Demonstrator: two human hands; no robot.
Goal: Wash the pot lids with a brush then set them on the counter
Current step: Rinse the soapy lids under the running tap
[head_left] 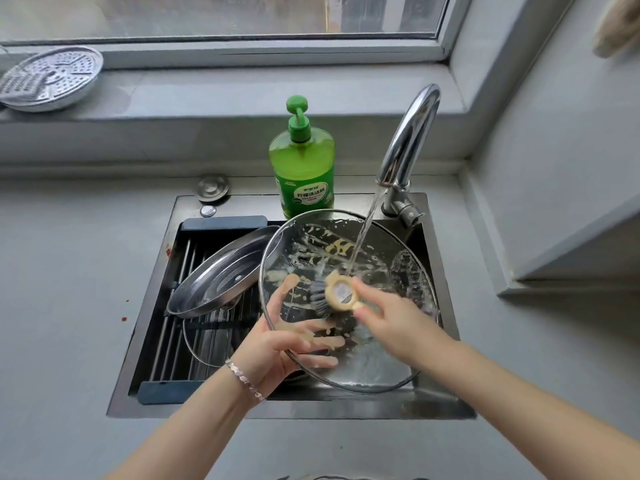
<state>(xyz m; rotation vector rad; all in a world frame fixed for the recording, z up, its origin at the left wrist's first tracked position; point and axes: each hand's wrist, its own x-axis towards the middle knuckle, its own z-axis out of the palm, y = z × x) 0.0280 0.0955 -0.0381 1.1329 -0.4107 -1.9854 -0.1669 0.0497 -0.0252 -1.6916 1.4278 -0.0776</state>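
A large glass pot lid [391,362], smeared with yellowish residue, is tilted over the sink under running water. My left hand [277,344] grips its left rim, thumb on the near face and fingers behind the glass. My right hand [391,323] holds a round beige brush [337,293], its grey bristles pressed on the lid's middle. A steel lid [218,275] leans on the rack to the left. Beneath it the rim of another glass lid [194,348] shows.
The tap [408,143] runs at the sink's back right. A green soap bottle [302,164] stands behind the sink [145,341]. A roll-up drying rack [180,327] covers the sink's left half. A perforated steel steamer plate [48,77] lies on the windowsill. Grey counter [62,306] surrounds the sink.
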